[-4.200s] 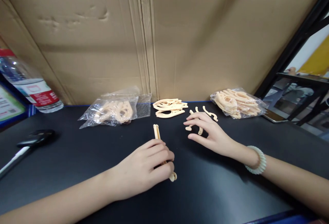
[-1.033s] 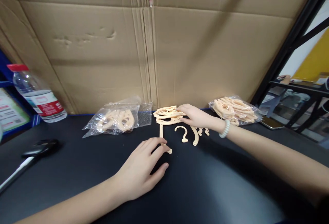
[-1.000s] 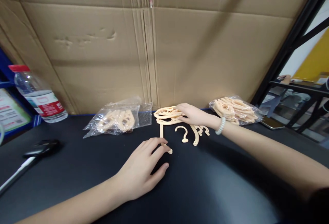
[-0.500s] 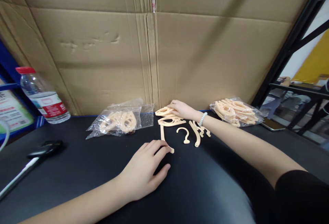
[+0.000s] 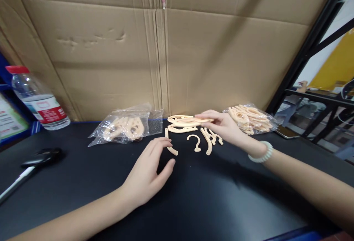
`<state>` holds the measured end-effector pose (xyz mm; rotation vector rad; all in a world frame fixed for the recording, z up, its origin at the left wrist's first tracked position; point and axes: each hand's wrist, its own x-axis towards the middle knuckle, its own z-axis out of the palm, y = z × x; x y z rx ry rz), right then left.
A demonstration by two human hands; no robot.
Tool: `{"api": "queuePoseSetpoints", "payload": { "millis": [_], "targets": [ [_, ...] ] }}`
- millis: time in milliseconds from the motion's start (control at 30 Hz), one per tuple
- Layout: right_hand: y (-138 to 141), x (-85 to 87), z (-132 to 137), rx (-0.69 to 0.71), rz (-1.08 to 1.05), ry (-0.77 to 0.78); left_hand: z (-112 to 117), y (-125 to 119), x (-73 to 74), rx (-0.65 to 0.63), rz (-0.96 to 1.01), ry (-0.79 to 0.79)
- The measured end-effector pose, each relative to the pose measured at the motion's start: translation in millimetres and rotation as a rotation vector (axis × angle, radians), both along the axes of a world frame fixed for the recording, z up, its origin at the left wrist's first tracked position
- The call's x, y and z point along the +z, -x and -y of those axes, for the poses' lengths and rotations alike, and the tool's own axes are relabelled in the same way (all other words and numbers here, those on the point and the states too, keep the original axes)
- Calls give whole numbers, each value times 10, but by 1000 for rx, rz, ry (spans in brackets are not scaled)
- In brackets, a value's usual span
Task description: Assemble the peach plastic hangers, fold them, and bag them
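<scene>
My right hand [image 5: 229, 128] pinches a beige plastic hanger body [image 5: 189, 123] by its right end, holding it just above other hanger bodies [image 5: 182, 129] at the back of the table. My left hand [image 5: 146, 171] rests low over the table with thumb and fingers apart. Its fingertips are at a curved hanger arm [image 5: 172, 150]; whether they touch it I cannot tell. To the right lie a loose hanger hook [image 5: 197, 145], another curved hanger arm [image 5: 207, 145] and a few small hooked pieces [image 5: 218, 137], partly below my right hand.
Clear bags of hanger parts lie at the back left [image 5: 124, 128] and back right [image 5: 250, 117]. A water bottle [image 5: 45, 110] and a black device with a white cable [image 5: 41, 157] are on the left. A cardboard wall [image 5: 110, 60] closes off the back. A phone [image 5: 287, 133] lies far right.
My right hand has lifted a hanger body off the stack and drawn it to the right. My left hand has shifted slightly left, with the curved hanger arm beside it. The view has tilted a little.
</scene>
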<state>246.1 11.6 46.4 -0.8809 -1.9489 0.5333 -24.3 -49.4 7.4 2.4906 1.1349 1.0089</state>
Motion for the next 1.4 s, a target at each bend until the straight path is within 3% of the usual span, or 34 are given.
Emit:
{"api": "queuePoseSetpoints", "payload": {
  "millis": [133,200,300,533,767,867,967,1200,1300,1400],
  "targets": [
    [22,-54,434,161,-46,98,58,-67,51,-10,354,363],
    [70,-84,558,213,-13,89,86,-107,42,-66,410,516],
    [151,-110,647,290,32,51,108,-142,2,-178,397,610],
    [175,-137,691,207,-61,83,87,-140,2,-128,358,606],
    [127,-216,634,269,-245,358,69,-153,4,-97,404,601],
    [122,-244,591,242,-300,406,61,-151,-4,-66,458,592],
    [108,-244,562,166,-251,376,39,-145,-12,-54,528,605],
    [16,-182,551,15,246,94,26,-119,3,-91,610,583],
    [-18,-175,527,-10,265,73,65,-111,14,-108,610,541],
    [-40,-182,476,-50,92,157,93,-103,12,-108,593,528]
  ]
}}
